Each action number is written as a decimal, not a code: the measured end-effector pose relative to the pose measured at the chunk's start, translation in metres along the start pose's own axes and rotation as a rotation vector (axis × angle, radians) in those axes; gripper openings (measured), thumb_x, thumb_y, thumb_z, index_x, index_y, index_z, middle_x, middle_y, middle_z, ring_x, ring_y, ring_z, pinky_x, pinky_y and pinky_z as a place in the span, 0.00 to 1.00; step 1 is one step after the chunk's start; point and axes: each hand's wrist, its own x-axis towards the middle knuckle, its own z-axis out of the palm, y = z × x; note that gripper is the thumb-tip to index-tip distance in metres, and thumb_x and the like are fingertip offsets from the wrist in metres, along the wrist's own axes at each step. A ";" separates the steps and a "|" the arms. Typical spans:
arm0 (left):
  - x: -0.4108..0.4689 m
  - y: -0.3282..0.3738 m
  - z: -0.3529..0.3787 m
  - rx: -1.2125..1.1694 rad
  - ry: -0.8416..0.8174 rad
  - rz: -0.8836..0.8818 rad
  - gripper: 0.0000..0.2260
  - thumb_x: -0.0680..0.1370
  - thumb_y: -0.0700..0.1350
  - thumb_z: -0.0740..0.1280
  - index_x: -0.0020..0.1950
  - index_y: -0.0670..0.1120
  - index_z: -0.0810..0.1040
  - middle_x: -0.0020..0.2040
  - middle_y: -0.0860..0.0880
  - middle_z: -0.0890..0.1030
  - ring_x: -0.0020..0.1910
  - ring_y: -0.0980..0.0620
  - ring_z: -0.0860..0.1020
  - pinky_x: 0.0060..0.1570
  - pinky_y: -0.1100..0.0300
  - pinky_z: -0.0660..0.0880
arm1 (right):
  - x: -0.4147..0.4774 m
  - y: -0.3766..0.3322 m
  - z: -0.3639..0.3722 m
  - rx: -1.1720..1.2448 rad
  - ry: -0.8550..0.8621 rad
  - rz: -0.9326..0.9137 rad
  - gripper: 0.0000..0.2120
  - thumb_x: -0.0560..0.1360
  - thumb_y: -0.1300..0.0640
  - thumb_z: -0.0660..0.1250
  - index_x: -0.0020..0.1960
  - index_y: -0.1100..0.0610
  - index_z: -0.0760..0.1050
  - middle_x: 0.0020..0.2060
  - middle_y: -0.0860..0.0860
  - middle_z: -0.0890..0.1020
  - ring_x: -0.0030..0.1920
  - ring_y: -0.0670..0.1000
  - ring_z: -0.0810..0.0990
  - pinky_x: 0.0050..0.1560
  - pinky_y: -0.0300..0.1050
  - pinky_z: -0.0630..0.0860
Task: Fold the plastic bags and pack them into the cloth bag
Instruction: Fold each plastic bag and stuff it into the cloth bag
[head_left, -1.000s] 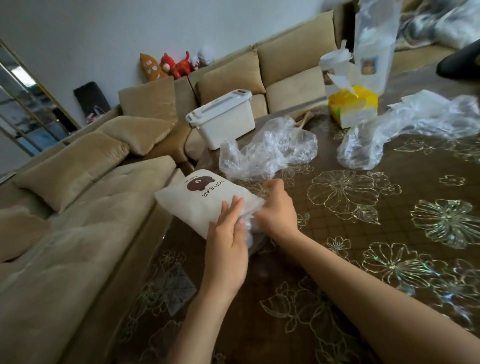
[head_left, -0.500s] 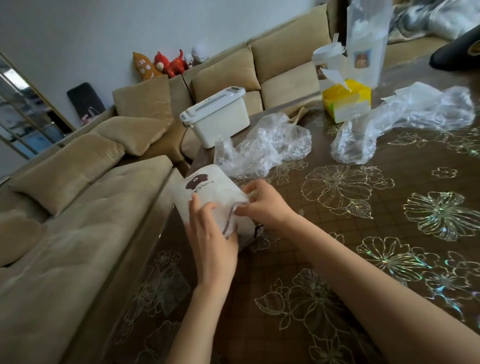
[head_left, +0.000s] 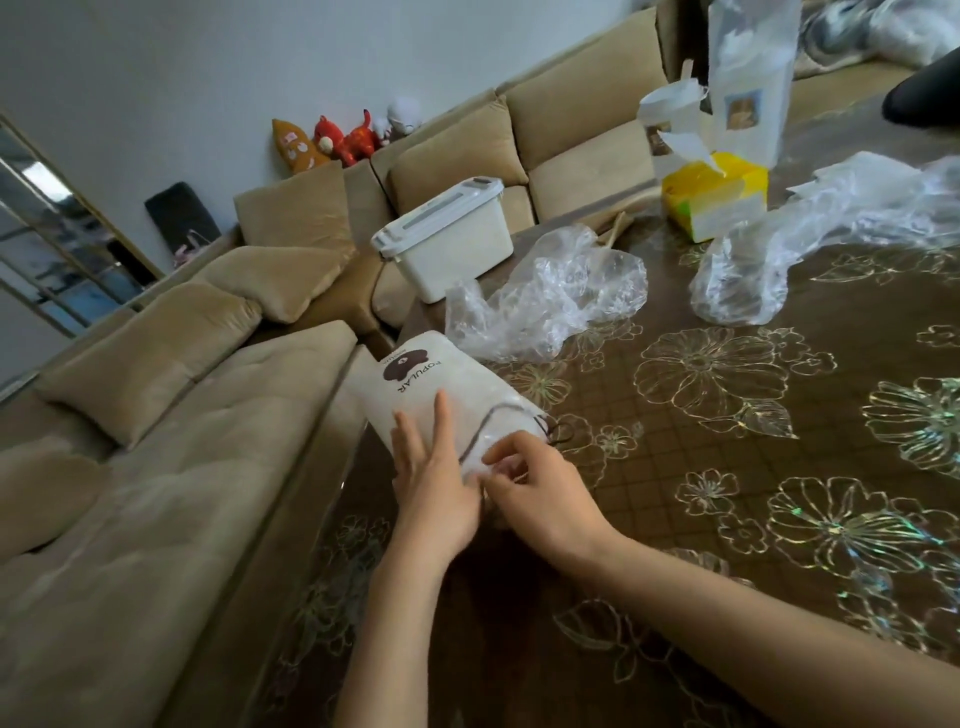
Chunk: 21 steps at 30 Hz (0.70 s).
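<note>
Now | cloth bag: "POPULAR" | small text above: unreadable, perhaps blurred

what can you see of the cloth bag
The cloth bag is off-white fabric, printed with a dark brown bear head above the word POPULAR, and has a thin dark drawstring near its mouth. It lies tilted at the table edge beside the sofa, mouth toward the person. The left hand presses flat on it; the right hand pinches clear plastic at the mouth.
</note>
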 end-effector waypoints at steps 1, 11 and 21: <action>-0.001 -0.001 0.000 -0.013 -0.020 -0.013 0.35 0.81 0.43 0.59 0.75 0.57 0.35 0.74 0.47 0.28 0.74 0.46 0.32 0.72 0.47 0.41 | 0.001 0.001 0.002 0.061 -0.024 -0.002 0.07 0.75 0.62 0.63 0.49 0.51 0.73 0.40 0.45 0.77 0.39 0.43 0.77 0.40 0.35 0.74; -0.016 0.015 0.011 -0.050 0.017 -0.049 0.37 0.79 0.32 0.55 0.75 0.48 0.30 0.74 0.41 0.30 0.76 0.42 0.42 0.71 0.55 0.51 | 0.029 0.000 0.004 0.849 -0.207 0.237 0.10 0.71 0.74 0.55 0.36 0.65 0.71 0.33 0.60 0.74 0.35 0.51 0.76 0.42 0.42 0.75; -0.013 0.026 0.032 0.096 -0.081 0.062 0.34 0.81 0.48 0.57 0.75 0.57 0.33 0.71 0.39 0.25 0.73 0.37 0.33 0.73 0.44 0.50 | 0.045 -0.011 -0.031 0.876 -0.241 0.411 0.22 0.80 0.49 0.53 0.62 0.65 0.71 0.51 0.59 0.81 0.52 0.54 0.80 0.52 0.43 0.76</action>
